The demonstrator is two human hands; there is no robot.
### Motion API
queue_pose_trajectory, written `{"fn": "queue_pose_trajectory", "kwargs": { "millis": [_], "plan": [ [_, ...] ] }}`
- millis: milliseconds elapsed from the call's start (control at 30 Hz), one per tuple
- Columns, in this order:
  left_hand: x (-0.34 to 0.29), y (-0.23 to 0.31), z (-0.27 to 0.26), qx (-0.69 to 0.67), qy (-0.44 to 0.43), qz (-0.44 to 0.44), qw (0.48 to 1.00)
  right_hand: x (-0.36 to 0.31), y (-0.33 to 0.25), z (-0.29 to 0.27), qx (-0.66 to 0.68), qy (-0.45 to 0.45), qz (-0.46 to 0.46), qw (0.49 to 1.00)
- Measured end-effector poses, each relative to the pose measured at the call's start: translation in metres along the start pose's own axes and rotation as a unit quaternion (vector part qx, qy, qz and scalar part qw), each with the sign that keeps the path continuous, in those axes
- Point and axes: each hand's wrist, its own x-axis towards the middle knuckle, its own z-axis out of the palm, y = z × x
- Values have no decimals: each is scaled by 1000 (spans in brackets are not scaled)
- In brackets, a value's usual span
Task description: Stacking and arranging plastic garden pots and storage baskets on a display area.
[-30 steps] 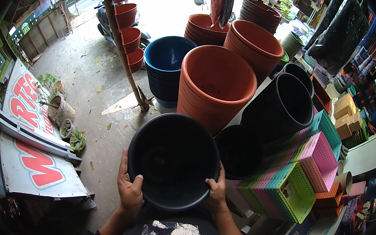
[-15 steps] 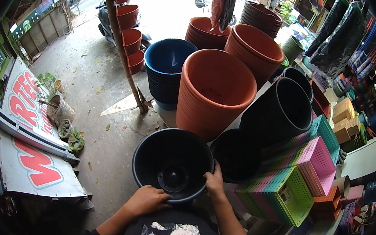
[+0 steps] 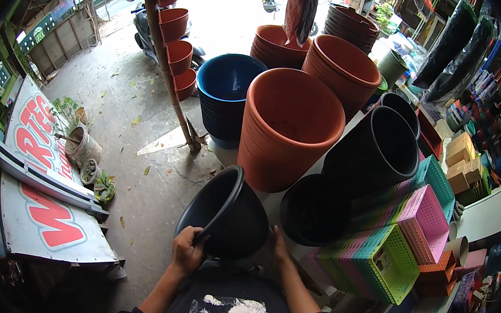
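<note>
A black plastic pot (image 3: 241,225) is tipped on its side in front of my body, its mouth turned to the left and its outer wall facing right. My left hand (image 3: 189,251) is closed round the near part of its rim. Beside the pot's base, my right hand (image 3: 280,247) has its fingers stretched out; whether they touch the pot I cannot tell. Just right of this hand stands another black pot (image 3: 311,213), its mouth facing up. Beyond the tilted pot rises a stack of terracotta-coloured pots (image 3: 281,153).
Blue pots (image 3: 222,108) are stacked behind a wooden pole (image 3: 166,64) hung with small pots. To the right lie nested colourful baskets (image 3: 394,264) and a tilted stack of black pots (image 3: 372,150). A white sign board (image 3: 57,225) and potted plants (image 3: 84,143) are at the left.
The black pot has turned from mouth up to lying sideways, mouth leftward. My left hand has shifted left along with the rim, and my right hand has let go of the rim.
</note>
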Motion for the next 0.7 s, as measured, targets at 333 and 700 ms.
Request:
{"fn": "queue_pose_trajectory", "kwargs": {
  "millis": [333,700],
  "plan": [
    [7,-3,-6,-302,-111,-159,933,-55,-71,52,161,-142,13,977],
    [8,-1,-2,-387,-103,-202,894,-56,-64,48,133,-179,-44,974]
  ]
}}
